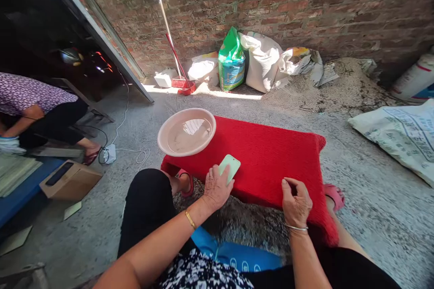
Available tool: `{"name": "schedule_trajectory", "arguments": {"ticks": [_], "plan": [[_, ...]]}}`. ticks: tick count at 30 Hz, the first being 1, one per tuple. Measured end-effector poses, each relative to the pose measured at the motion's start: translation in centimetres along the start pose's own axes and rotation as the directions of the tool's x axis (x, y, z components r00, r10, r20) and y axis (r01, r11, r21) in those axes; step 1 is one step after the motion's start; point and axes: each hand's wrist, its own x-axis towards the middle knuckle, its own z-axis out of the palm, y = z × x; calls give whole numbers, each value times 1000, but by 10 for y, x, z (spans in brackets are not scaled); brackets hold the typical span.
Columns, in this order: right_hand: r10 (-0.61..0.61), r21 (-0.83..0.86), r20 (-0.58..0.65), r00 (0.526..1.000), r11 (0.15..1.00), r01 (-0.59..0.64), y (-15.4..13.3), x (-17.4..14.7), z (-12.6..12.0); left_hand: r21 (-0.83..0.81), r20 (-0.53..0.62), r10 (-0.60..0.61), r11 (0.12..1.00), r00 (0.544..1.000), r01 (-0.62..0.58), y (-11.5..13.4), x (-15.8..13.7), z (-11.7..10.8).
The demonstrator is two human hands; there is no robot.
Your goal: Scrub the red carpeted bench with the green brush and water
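Head view: over the near edge of the red bench (267, 144), left of its middle, your left hand (217, 189) has its fingers closed around a pale green slab (232, 167), long axis pointing away and slightly right. Your right hand (297, 203), well apart at the bench's near right, curls loosely; whether it grips anything, you cannot tell. The basin (163, 141) sits on the bench's left end.

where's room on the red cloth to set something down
Bare: the red cloth from the basin to the right end, beyond the right hand. Crowded: its left end, under the basin, and near edge, where the left hand holds a pale green piece.
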Motion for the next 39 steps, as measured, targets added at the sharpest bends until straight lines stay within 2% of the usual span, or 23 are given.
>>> {"name": "schedule_trajectory", "arguments": {"ticks": [2, 4, 5, 7, 10, 12, 14, 16, 18, 20, 21, 24, 26, 29, 31, 32, 35, 37, 39], "plan": [[-2, 5, -3, 1000, 1000, 2, -1, 0, 0, -84, 33, 136, 988, 990, -133, 26, -4, 1], [-5, 11, -3, 1000, 1000, 5, -2, 0, 0, -139, 52, 177, 976, 983, -168, 36, 5, -4], [-5, 17, -1, 1000, 1000, 5, -2, 0, 0, -142, 56, 148, 980, 987, -139, 35, 14, -8], [-3, 36, 4, 1000, 999, 3, -2, 0, 1, -101, 54, 16, 995, 998, -10, 25, 38, -15], [1, 56, 11, 1000, 998, -2, -3, 0, 2, 3, 41, -185, 983, 982, 185, 10, 71, -18], [8, 57, 13, 1000, 998, -9, -4, 1, 1, 32, 48, -216, 976, 975, 214, 18, 80, -14], [22, 55, 19, 1000, 998, -23, -6, 2, 0, 9, 71, -143, 990, 987, 142, 43, 75, -6], [31, 55, 25, 999, 998, -32, -7, 2, -1, -53, 88, -12, 998, 996, 16, 79, 64, 2], [31, 55, 27, 999, 998, -33, -8, 2, -2, -152, 113, 129, 982, 985, -111, 112, 54, 7], [31, 55, 21, 999, 998, -32, -8, 2, -2, -230, 121, 225, 954, 967, -193, 130, 52, 6], [36, 56, 18, 999, 998, -36, -8, 1, -1, -244, 117, 240, 948, 964, -206, 132, 55, 4], [57, 75, 6, 998, 996, -57, -7, 0, 0, -177, 76, 141, 976, 987, -126, 105, 77, -5], [69, 100, 7, 998, 993, -69, -7, 0, 2, -95, 37, 7, 995, 999, -4, 73, 98, -12], [78, 135, 19, 997, 988, -80, -7, 0, 4, -6, -7, -192, 981, 981, 192, 32, 126, -17], [84, 149, 22, 996, 985, -87, -7, 0, 5, 3, -7, -261, 965, 965, 261, 24, 135, -15], [91, 155, 17, 996, 984, -92, -7, 0, 5, -3, 2, -268, 964, 964, 268, 28, 136, -12], [146, 192, -25, 989, 972, -138, -6, -3, 5, -48, 48, -177, 983, 983, 180, 65, 123, -2], [216, 242, -65, 974, 951, -194, -7, -4, 4, -105, 83, -38, 993, 996, 46, 96, 105, 3], [292, 309, -104, 951, 918, -248, -6, -4, 4, -189, 134, 140, 975, 981, -113, 118, 88, 3]]}}
